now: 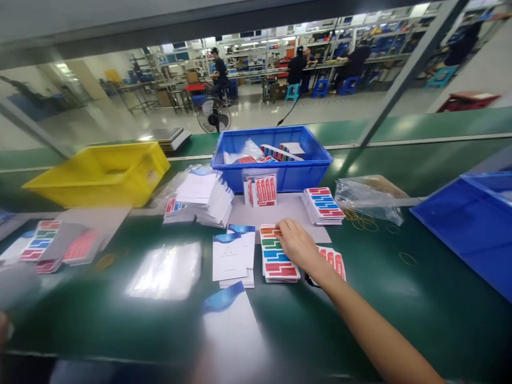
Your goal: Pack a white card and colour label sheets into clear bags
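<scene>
My right hand [296, 244] rests on a stack of sticker sheets [276, 260] printed in orange, green, blue and red, its bent fingers gripping the top sheet's upper right edge. Low in the view, my left hand [206, 358] is a blur at the lower end of a white booklet [232, 325] with a blue top band; its fingers seem closed on it. Beyond this booklet lies a pile of similar booklets [230, 258]. Red-and-white sticker sheets [334, 261] lie partly hidden under my right forearm.
Behind stand a blue bin [272, 173] with packed sheets, a yellow bin [96, 176] and another blue bin [468, 229]. Clear plastic bags [166, 271], a tall booklet stack [214, 200], more sticker sheets [323, 205] and rubber bands [362, 220] lie around. Another person's hand [5, 328] shows far left.
</scene>
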`<act>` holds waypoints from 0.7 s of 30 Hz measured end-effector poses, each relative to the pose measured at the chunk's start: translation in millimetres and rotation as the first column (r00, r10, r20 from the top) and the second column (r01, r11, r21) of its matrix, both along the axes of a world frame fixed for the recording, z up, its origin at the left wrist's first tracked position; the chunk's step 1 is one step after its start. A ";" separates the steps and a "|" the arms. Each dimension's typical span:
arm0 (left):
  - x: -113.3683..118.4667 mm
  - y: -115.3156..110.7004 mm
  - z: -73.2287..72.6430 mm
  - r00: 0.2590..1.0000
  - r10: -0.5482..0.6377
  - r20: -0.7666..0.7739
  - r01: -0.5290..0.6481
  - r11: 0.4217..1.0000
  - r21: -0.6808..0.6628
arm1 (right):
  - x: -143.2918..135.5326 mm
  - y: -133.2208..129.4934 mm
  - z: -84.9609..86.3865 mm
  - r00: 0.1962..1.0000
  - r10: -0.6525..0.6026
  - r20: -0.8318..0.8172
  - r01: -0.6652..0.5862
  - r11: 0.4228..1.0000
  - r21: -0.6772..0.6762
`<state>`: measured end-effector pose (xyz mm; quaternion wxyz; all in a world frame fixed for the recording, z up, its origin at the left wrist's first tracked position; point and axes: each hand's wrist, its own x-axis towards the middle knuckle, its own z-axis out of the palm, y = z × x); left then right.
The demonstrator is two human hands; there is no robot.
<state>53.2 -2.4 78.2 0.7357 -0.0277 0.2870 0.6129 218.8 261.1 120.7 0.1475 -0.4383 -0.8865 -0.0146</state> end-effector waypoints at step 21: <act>10.3 29.7 -8.4 0.951 0.302 -0.065 -0.309 0.941 -0.140 | 12.7 39.0 -24.0 0.979 0.182 -0.087 -0.191 0.975 -0.114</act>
